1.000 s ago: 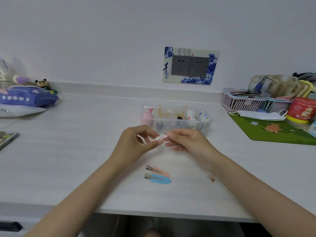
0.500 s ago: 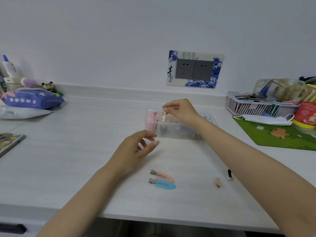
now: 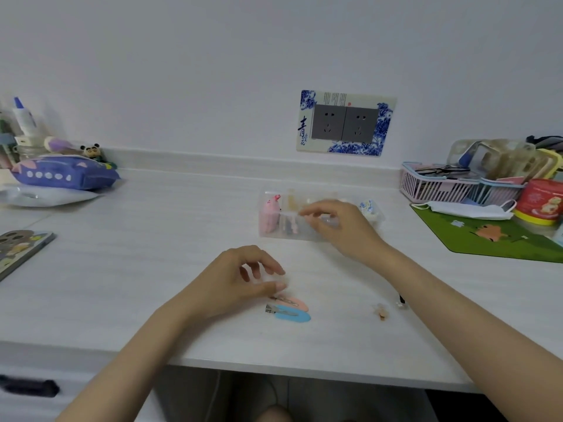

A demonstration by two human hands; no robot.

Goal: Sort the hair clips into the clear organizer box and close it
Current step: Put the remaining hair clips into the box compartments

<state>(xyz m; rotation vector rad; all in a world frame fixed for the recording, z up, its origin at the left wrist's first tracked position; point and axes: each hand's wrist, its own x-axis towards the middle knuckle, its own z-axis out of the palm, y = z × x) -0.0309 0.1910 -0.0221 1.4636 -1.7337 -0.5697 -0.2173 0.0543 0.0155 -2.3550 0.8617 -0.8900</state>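
Note:
The clear organizer box stands open at mid-table, with a pink plush clip in its left compartment and small clips in the others. My right hand hovers over the box, its fingertips above a compartment where a small pink clip lies; the fingers look relaxed. My left hand hangs just above the table with loosely curled fingers and holds nothing, its thumb tip close to the metal end of a pink flat clip. A blue flat clip lies beside it. Two tiny clips lie to the right.
A green mat with a face mask, a red tin and pink baskets fill the right side. A purple pouch and bottles sit at the far left, a book at the left edge.
My right hand has dropped from above the box down onto it, and the small pink clip now lies in a compartment. My left hand has moved down toward the pink flat clip.

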